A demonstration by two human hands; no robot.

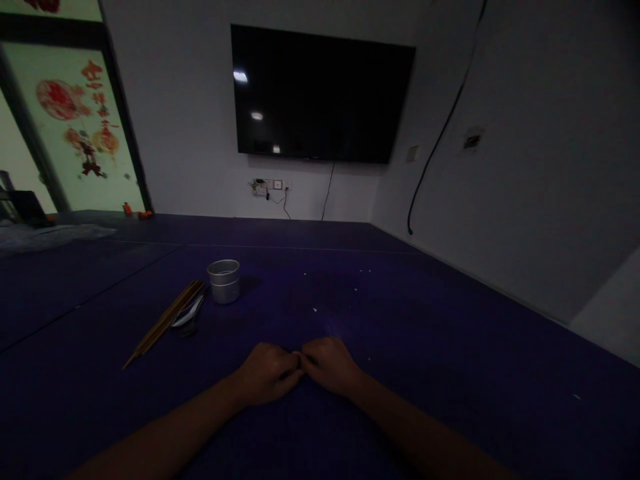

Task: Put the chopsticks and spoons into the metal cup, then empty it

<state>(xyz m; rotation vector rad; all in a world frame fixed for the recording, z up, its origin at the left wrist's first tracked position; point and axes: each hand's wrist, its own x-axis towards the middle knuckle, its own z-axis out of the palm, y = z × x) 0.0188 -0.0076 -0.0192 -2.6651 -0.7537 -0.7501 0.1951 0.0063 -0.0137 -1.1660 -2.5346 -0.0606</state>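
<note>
Touching, left hand (270, 372) and right hand (331, 364) are resting curled, any pinch unclear | metal cup (225, 288) is standing ahead-left | counter (475, 347) is running broadly rightward to wall (525, 213)

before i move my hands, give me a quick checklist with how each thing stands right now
1. Hands apart: not ok; the left hand and right hand meet, fingers curled.
2. Palms free: cannot tell; they are hidden.
3. Cup upright: ok; it stands beyond the left hand.
4. Chopsticks together: ok; they lie side by side, left of the cup.
5. Spoons clear of the chopsticks: cannot tell; they lie close beside them.
6. Purple surface free of scraps: not ok; small white bits lie on it.
</note>
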